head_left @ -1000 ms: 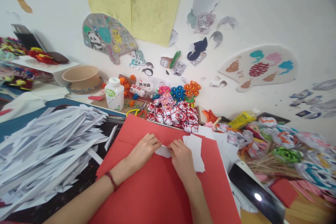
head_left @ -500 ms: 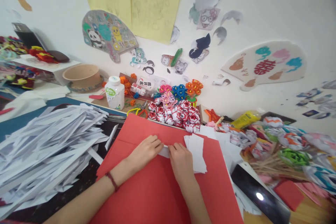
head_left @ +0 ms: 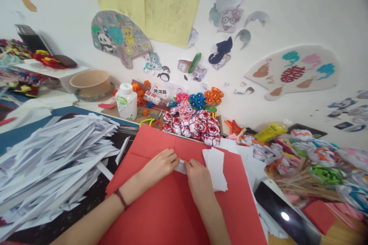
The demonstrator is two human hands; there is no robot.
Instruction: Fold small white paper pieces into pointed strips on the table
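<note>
Between my two hands, over the red paper sheets (head_left: pixel 178 206), is a small piece of white paper (head_left: pixel 181 167) with its far edge folded or rolled. My left hand (head_left: pixel 162 163) pinches its left end, fingers closed. At its right end my right hand (head_left: pixel 199 178) grips the paper between thumb and fingers. Most of the piece's ends are hidden under my fingertips. Just right of my right hand lies a small stack of white paper slips (head_left: pixel 215 168) on the red sheets.
A big heap of folded white paper strips (head_left: pixel 57 164) lies on the left. Behind the red sheets are red-and-white paper flowers (head_left: pixel 195 126), yellow-handled pliers (head_left: pixel 151 120) and a white bottle (head_left: pixel 127 102). A black phone (head_left: pixel 287 212) lies at right, near wrapped flowers (head_left: pixel 324 174).
Both hands keep hold of the white paper in almost the same place. The whole view has shifted slightly, and the fingers have barely moved.
</note>
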